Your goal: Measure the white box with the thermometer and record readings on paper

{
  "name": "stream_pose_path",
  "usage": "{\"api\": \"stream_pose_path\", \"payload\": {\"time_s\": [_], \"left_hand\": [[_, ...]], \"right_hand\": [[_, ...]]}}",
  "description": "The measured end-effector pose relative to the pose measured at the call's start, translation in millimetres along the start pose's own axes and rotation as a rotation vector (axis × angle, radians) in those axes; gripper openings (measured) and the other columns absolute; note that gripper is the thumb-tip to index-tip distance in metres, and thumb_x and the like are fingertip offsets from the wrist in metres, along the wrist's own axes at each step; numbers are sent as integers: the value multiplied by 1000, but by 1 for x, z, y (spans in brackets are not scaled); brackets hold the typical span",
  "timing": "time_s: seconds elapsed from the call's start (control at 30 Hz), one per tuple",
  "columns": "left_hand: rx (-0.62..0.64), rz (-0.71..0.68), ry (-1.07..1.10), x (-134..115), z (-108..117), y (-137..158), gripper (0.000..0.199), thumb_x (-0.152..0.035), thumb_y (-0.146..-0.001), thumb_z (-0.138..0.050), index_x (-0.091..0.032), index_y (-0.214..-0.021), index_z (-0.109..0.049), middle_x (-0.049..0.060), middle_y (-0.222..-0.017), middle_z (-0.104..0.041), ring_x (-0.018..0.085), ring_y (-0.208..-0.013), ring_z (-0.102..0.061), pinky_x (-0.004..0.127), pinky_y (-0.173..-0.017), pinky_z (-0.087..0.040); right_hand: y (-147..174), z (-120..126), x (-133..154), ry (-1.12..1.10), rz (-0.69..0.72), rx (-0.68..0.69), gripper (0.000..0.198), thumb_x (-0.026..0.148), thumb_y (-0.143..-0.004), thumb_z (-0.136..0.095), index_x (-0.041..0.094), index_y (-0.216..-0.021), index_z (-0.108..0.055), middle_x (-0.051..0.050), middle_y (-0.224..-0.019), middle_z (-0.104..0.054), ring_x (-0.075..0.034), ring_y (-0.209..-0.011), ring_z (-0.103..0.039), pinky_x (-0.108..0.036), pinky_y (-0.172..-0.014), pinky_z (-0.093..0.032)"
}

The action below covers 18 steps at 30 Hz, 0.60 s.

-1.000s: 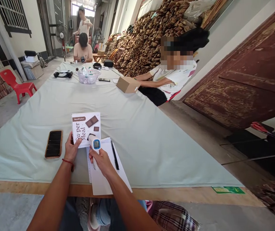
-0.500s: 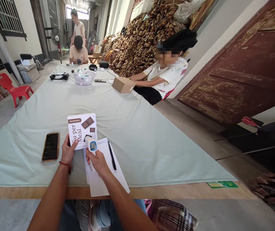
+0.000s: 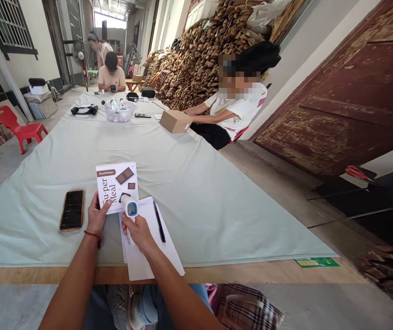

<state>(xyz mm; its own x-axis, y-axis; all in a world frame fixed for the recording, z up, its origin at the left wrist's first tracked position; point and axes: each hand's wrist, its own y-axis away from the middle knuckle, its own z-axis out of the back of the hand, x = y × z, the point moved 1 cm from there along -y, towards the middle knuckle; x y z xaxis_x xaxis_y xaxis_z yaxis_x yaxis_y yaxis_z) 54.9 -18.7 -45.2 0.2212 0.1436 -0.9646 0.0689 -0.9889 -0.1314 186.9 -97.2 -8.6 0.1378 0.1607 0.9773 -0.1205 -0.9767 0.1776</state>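
Note:
My left hand [image 3: 98, 214] is closed on the lower left corner of a white box [image 3: 113, 183] printed "Su-per Meal", its thumb on the front. Wrapped round the handle of a white infrared thermometer [image 3: 132, 208] is my right hand [image 3: 139, 231]. The thermometer's blue-rimmed screen faces me, and its head is over the box's lower right part. Under my right hand lies white paper [image 3: 158, 261], with a black pen [image 3: 159, 222] on it and a ruler [image 3: 124, 240] along its left side. A phone with an orange case [image 3: 72, 210] rests left of my left hand.
The table has a pale green cloth [image 3: 217, 201]. Farther back are a clear basin [image 3: 119, 114] of bottles and a cardboard box [image 3: 176, 121], which a seated person [image 3: 240, 107] touches. Two people are at the far end. A red chair [image 3: 19, 126] stands left.
My hands, the box and the thermometer hold nearly the same place. At the far end, the standing person has bent down and moved left.

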Motion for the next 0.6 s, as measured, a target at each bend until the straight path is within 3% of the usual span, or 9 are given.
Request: {"api": "stream_pose_path", "payload": {"time_s": [0.33, 0.6], "left_hand": [[-28, 3, -37, -5, -2, 1, 61, -47, -67, -78, -17, -118, -62, 9, -113, -70, 24, -100, -65, 36, -86, -51], [-20, -17, -53, -6, -1, 1, 58, -46, -69, -77, -18, -117, -62, 9, -113, -70, 24, -99, -65, 34, -84, -51]], "right_hand": [[1, 2, 1, -104, -43, 36, 31, 46, -67, -69, 20, -73, -55, 5, -58, -55, -12, -49, -47, -27, -52, -38], [15, 10, 9, -169, -3, 106, 31, 50, -73, -65, 19, -71, -57, -1, -72, -63, -15, -63, -54, -28, -62, -42]]}}
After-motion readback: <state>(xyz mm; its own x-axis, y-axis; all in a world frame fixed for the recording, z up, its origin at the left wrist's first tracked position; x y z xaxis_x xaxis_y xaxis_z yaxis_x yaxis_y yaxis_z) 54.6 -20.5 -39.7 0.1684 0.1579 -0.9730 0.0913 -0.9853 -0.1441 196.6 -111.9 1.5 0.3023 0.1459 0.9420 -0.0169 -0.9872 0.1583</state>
